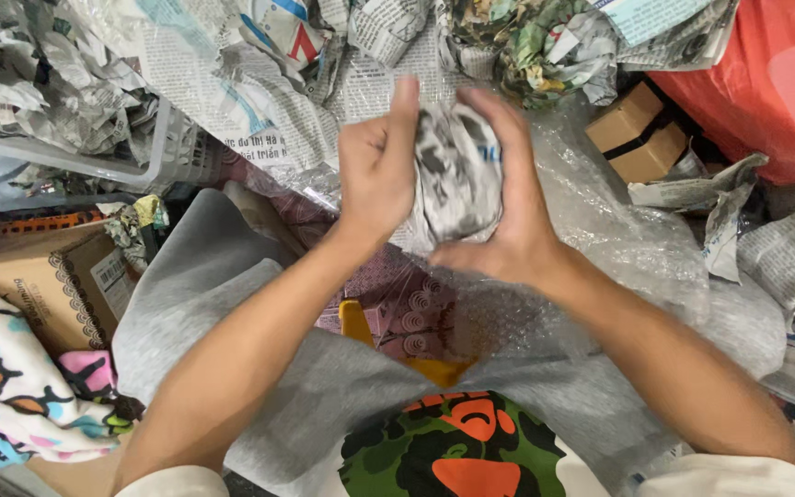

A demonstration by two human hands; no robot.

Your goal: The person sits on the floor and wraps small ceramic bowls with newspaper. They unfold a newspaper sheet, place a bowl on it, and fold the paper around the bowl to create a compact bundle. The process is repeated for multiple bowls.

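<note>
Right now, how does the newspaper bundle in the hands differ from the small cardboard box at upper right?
The newspaper bundle is rounded, crumpled and grey with print; the cardboard box is squared, smooth and plain brown. The bundle is held up between the left hand and right hand; the box lies untouched among loose paper, with a dark strap around it. Both sit amid packing clutter.

Black-and-white newsprint ball (457, 170) at centre. Red-orange bag (775, 83) at 2 o'clock. Brown box (639, 132) beside it. Grey cloth (213, 322), green camo print (453, 451) at 6. Pink patterned paper (407, 299).
</note>
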